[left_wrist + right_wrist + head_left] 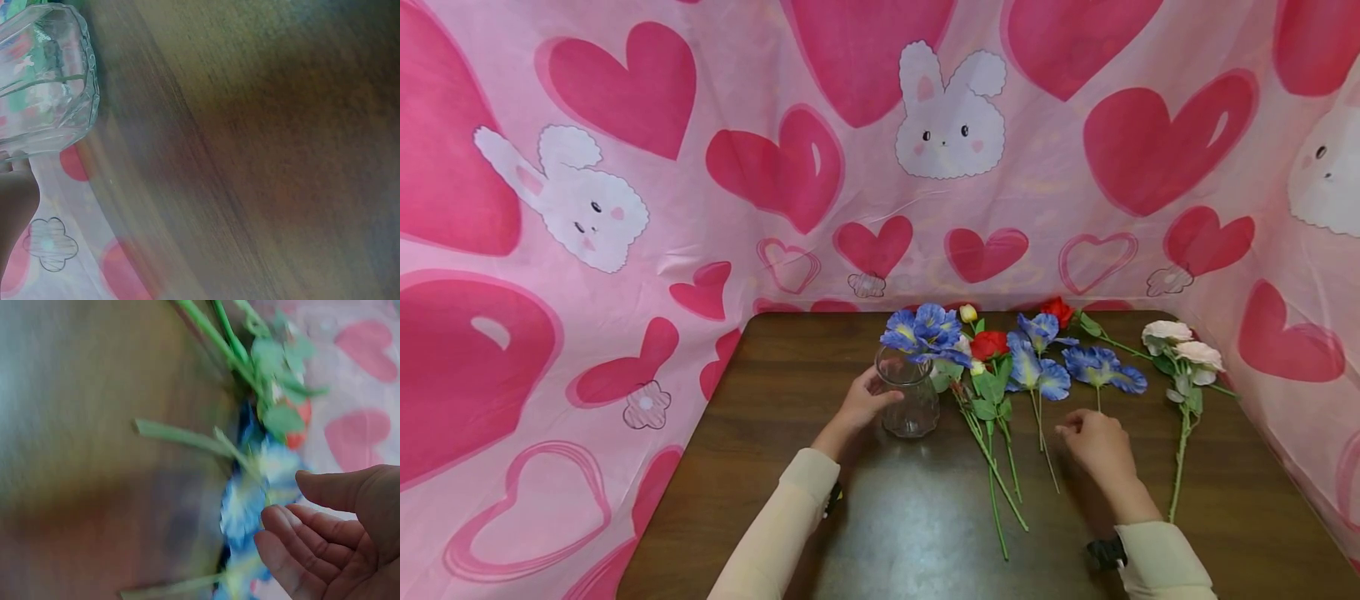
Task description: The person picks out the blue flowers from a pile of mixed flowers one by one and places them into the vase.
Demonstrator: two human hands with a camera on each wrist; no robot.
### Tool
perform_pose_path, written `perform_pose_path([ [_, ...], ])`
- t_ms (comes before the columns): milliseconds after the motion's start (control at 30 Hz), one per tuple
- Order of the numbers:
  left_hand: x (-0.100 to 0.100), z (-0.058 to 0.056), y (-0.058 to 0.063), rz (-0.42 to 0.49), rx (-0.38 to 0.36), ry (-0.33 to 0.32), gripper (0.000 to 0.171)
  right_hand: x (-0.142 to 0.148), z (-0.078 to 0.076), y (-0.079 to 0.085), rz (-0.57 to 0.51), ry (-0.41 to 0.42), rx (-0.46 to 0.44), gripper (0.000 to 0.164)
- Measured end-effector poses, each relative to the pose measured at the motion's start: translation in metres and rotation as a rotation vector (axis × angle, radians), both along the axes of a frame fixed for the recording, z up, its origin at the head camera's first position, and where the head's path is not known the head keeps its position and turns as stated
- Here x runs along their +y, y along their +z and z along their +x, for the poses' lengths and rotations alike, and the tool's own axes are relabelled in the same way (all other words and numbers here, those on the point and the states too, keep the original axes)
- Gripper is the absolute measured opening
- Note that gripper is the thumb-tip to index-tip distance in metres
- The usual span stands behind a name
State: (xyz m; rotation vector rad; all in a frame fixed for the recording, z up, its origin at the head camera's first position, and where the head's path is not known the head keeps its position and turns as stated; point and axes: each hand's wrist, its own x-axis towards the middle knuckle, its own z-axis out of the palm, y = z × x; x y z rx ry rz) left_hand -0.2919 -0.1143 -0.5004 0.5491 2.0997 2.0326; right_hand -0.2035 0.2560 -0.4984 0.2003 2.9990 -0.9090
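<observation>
We log the glass vase (908, 408) left of the middle of the table (722, 450), upright by the head view. The person's left hand (861, 408) grips it from the left: thumb across the near side, fingers wrapped round the far left, clamped on the glass. The left wrist view gives us only the vase's base and part of that hand at the frame edge. A blue flower (925, 327) sits at the vase's mouth, petals spilling past the right of the rim; we cannot tell how deep its stem reaches.

Right hand (1101, 450): over the table's right half, near the stem of a loose blue bloom (1097, 367). Its fingers lie loosely bent, thumb apart from them, nothing pinched that we can see. Two more blue blooms (1024, 362) lie just left of that one, stems running toward the near side.

Just right of the vase we note a red rose (990, 344) and a yellow bud (967, 313), with leafy stems laid toward the near side. Far right: another red rose (1057, 312), stem slanting right, and pale roses (1198, 354), stem running near. Beyond the table, a pink backdrop (722, 67) of hearts and rabbits.
</observation>
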Motion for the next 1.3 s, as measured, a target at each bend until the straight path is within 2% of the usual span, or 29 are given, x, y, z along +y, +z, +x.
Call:
perform_pose_path([
  [167, -0.001, -0.001, -0.002, -0.006, 0.036, -0.003, 0.055, 0.029, -0.002, 0.005, 0.019, -0.060, -0.041, 0.037],
  [400, -0.003, -0.001, -0.005, -0.014, 0.079, -0.017, 0.056, 0.052, 0.001, -0.006, 0.040, -0.092, -0.112, 0.048],
  [700, -0.003, -0.001, -0.003, -0.006, 0.029, -0.018, 0.055, 0.057, 0.004, -0.018, 0.014, -0.068, -0.239, 0.040],
  [867, -0.002, -0.001, -0.003, 0.007, 0.063, -0.026, 0.056, 0.058, 0.003, -0.024, 0.019, -0.058, -0.241, 0.033],
  [1300, -0.003, 0.000, -0.003, 0.000, 0.061, -0.024, 0.057, 0.057, 0.002, -0.026, 0.016, -0.083, -0.246, 0.017],
])
